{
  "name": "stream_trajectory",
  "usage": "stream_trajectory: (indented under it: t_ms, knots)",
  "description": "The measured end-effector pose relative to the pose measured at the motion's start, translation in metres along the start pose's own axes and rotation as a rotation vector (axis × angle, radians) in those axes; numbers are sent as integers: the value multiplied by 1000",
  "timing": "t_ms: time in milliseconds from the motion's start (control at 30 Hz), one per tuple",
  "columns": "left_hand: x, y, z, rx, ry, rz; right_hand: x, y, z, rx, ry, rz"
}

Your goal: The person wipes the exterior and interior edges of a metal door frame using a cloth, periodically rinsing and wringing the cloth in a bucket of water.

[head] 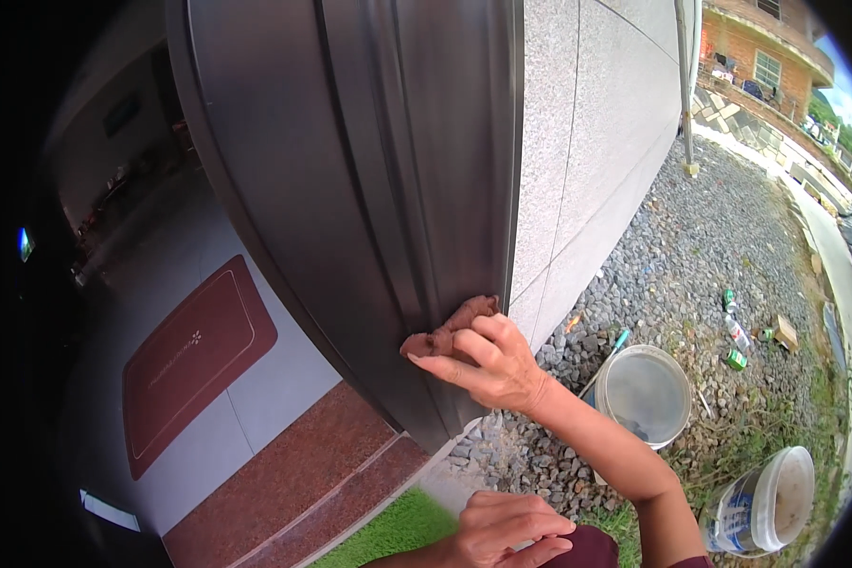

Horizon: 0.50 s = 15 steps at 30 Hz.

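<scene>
My right hand (493,362) grips a crumpled reddish-brown cloth (461,326) and presses it against the lower part of a dark brown moulded door frame (369,177). The cloth lies near the frame's outer edge, beside the speckled light wall. Lower down, my left hand (511,529) rests over maroon clothing (589,550), probably at my knee, with its fingers loosely bent and no object visible in it.
Reddish stone steps (291,468) and a maroon doormat (199,369) lie left, above a green mat (390,529). On the gravel (681,234) stand a bucket of cloudy water (646,394) and another bucket (760,504). Cans and a plastic bottle (737,334) litter the ground.
</scene>
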<state>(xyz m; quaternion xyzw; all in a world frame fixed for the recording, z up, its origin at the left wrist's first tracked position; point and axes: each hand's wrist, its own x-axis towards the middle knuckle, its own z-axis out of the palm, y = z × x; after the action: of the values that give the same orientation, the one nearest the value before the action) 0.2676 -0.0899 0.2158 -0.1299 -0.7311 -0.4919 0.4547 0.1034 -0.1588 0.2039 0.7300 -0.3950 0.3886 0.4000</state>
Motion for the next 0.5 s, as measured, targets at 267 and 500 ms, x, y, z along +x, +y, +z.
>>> stream_trajectory:
  t_ms: [267,500]
  knots:
    - [0,-2,-1,-74,16,-23,147,95,-58,-98,229,106]
    - [-1,-1,-3,-107,0,-111,68,50,-16,8,386,238]
